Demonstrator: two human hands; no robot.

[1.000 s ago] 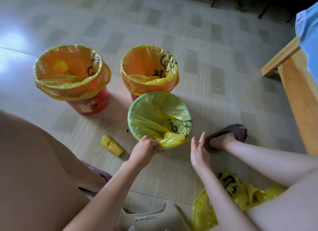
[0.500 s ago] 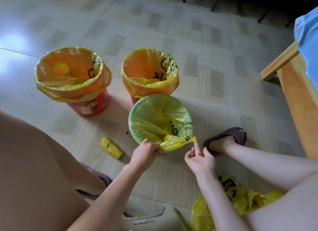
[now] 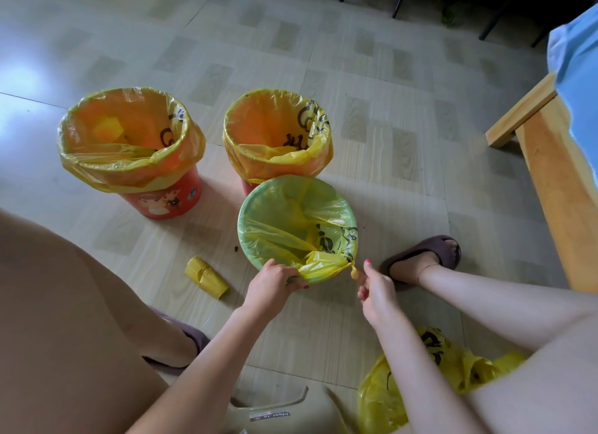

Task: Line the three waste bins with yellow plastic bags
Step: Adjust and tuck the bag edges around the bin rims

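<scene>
Green bin (image 3: 259,207) sits on the floor (image 3: 388,126) in front of two lined red bins (image 3: 168,203) (image 3: 247,185). Its yellow bag (image 3: 291,236) is draped over the rim. Left hand (image 3: 270,286) grips the bunched bag at the near rim. Right hand (image 3: 375,291) pinches the twisted bag tail (image 3: 353,271). A bag roll (image 3: 207,276) lies to the left; loose yellow bags (image 3: 420,385) lie by the right leg.

thin, crinkled, glossy yellow plastic bag (image 3: 318,262) over the smooth green plastic bin (image 3: 249,239), glossy red plastic bin (image 3: 161,203), shiny wood-patterned tile floor (image 3: 388,126), matt pale wooden bed frame (image 3: 556,181)
</scene>
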